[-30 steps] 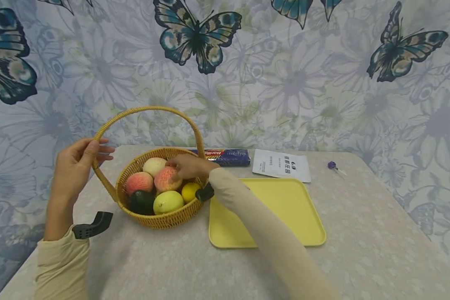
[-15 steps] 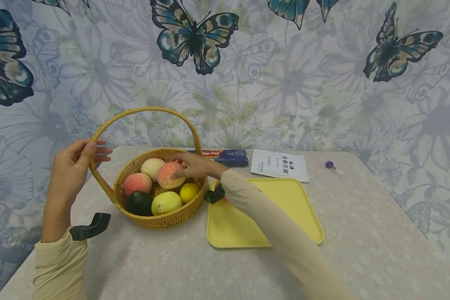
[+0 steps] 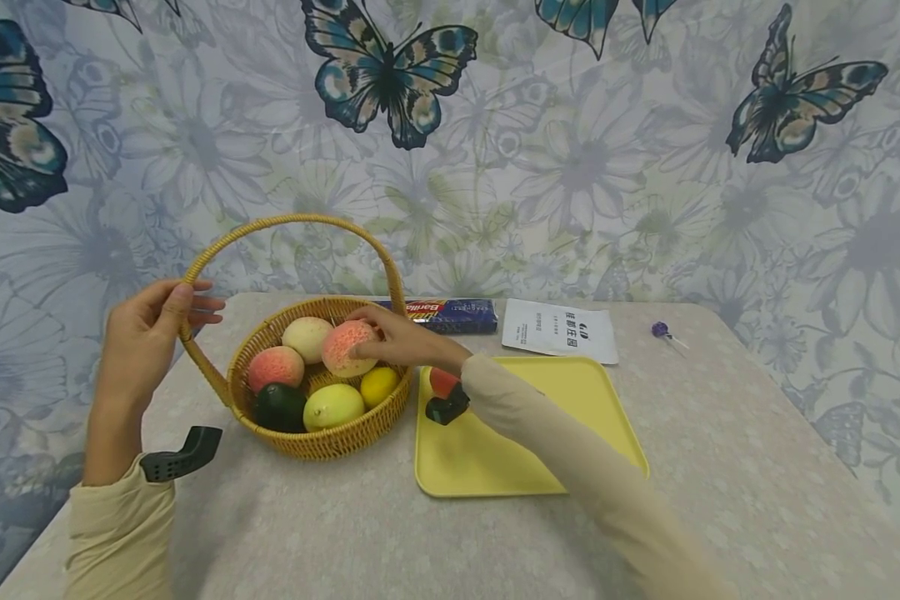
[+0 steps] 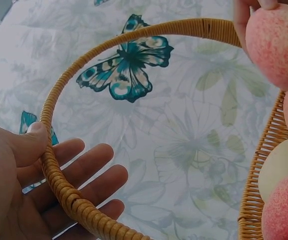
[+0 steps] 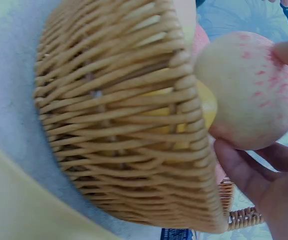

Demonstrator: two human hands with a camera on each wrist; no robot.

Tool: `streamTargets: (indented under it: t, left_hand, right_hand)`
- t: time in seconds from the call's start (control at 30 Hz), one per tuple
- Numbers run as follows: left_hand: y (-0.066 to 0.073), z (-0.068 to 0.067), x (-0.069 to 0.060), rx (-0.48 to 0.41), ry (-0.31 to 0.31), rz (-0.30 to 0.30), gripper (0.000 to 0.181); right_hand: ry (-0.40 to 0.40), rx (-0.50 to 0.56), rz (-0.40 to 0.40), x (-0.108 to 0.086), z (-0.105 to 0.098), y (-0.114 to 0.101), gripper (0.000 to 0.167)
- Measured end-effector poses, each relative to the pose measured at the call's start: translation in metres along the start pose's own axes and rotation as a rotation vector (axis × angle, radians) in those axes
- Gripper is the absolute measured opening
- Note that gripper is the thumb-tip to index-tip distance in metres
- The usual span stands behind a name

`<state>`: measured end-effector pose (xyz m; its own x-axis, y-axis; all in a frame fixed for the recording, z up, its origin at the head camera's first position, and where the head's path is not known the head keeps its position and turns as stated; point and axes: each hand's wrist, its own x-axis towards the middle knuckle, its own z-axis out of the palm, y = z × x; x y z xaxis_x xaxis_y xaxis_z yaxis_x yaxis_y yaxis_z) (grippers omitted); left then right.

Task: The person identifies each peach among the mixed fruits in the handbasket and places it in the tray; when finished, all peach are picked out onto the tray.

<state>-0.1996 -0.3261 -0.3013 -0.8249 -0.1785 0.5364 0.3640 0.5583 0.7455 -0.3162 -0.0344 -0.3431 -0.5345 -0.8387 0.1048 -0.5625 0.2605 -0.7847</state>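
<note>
My right hand [image 3: 397, 337] grips a pink-and-cream peach [image 3: 347, 348] at the right side of the wicker basket [image 3: 322, 446]. Thumb and fingers lie around this peach [image 5: 251, 92] in the right wrist view, and it is raised above the rim. With thumb and fingers on either side, my left hand [image 3: 142, 342] holds the left part of the basket's arched handle [image 4: 64, 182]. Inside the basket sit another pink peach [image 3: 276, 368], a pale round fruit [image 3: 307, 339], a dark green avocado [image 3: 280, 407], a yellow-green lemon-shaped fruit [image 3: 333, 406] and a smaller yellow fruit [image 3: 379, 386].
Right of the basket lies a yellow tray [image 3: 487, 467]; a red rounded thing [image 3: 442, 381] on it is partly hidden by the wrist camera. Behind are a blue Barilla pack [image 3: 457, 317] and a white printed packet [image 3: 558, 331]. A purple lollipop [image 3: 662, 330] lies far right.
My right hand has drawn the peach slightly rightward and up from the other fruit. The forearm shifted right, uncovering the red rounded thing on the tray. My left hand keeps its hold.
</note>
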Motion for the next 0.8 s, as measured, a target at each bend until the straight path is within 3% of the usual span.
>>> streamTargets:
  t: [0.17,0.43,0.67,0.8]
  left_hand:
    - [0.001,0.0,0.0,-0.01,-0.001,0.003,0.035]
    - [0.0,0.0,-0.001,-0.021,0.005,0.011,0.034]
    - [0.0,-0.001,-0.002,-0.031,-0.003,0.013,0.034]
    - [0.001,-0.001,-0.002,-0.033,-0.005,0.011,0.034]
  right_hand:
    - [0.045,0.099,-0.034,-0.011,0.002,0.001,0.043]
    - [0.118,0.121,-0.059,-0.029,0.005,0.0,0.049]
    - [0.153,0.329,0.001,-0.044,0.01,0.002,0.052]
    - [0.164,0.394,0.011,-0.054,0.01,0.0,0.052]
